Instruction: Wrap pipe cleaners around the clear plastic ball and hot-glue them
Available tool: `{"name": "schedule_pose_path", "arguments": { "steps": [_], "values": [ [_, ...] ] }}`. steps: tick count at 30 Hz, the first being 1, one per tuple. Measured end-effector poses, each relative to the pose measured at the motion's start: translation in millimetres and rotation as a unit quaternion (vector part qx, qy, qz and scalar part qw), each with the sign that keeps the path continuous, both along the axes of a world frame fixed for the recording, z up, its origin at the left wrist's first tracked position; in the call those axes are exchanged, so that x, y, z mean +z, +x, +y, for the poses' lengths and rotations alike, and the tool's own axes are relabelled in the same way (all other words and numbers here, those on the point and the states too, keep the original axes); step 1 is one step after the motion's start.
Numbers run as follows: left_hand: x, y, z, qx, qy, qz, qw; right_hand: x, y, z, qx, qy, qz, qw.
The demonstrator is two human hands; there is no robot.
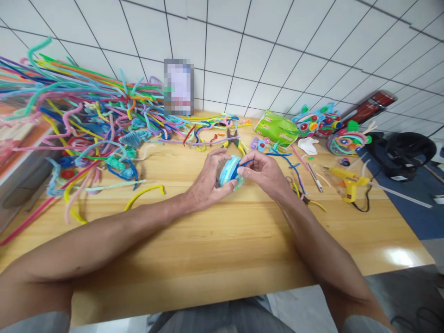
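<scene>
My left hand (211, 178) is wrapped round a rounded craft piece (227, 170) wound with light blue, pale green and white fuzzy strips. The fingers sit behind it and the thumb lies along its lower edge. My right hand (263, 172) pinches a dark blue pipe cleaner (247, 163) between thumb and fingertips, at the piece's right side. Part of the blue strip lies against the piece. Its underside is hidden by my palm. Just behind my hands, pliers with yellow-green handles (233, 143) rest on the wooden table (194, 254).
A large tangle of coloured pipe cleaners (104, 111) covers the left and back. To the right are a yellow glue gun (350, 182) with its cord, a green tissue pack (275, 128), finished fuzzy crafts (348, 141) and a pen-like tool (315, 178). A tiled wall (225, 51) stands behind.
</scene>
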State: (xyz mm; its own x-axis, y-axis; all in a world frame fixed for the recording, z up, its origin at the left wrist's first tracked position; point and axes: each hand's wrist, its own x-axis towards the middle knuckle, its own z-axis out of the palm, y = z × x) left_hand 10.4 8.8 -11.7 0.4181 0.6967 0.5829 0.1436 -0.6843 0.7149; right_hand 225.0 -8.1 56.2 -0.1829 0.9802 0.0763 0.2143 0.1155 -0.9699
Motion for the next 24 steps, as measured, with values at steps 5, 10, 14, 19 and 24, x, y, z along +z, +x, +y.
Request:
{"name": "schedule_pose_path", "arguments": {
  "steps": [5,10,14,19,24],
  "values": [
    [-3.3,2.4,-4.5,-0.01,-0.096,-0.011,0.995,3.2,-0.9,-1.7,0.013,-0.002,-0.01,1.0],
    [-1.9,1.1,-4.2,-0.013,-0.035,-0.003,0.999,2.8,3.3,1.9,-0.006,-0.009,-0.007,1.0],
    [1.6,0.2,-1.5,-0.005,0.026,0.039,0.999,0.9,4.3,2.7,-0.013,-0.012,-0.014,1.0],
    [3.1,0.3,-0.7,-0.001,0.052,0.053,0.997,1.8,3.0,1.0,-0.005,-0.009,-0.016,1.0],
    [3.3,0.3,-1.3,-0.003,0.044,0.032,0.999,2.2,1.8,0.4,0.004,-0.011,-0.017,1.0]
  ]
}}
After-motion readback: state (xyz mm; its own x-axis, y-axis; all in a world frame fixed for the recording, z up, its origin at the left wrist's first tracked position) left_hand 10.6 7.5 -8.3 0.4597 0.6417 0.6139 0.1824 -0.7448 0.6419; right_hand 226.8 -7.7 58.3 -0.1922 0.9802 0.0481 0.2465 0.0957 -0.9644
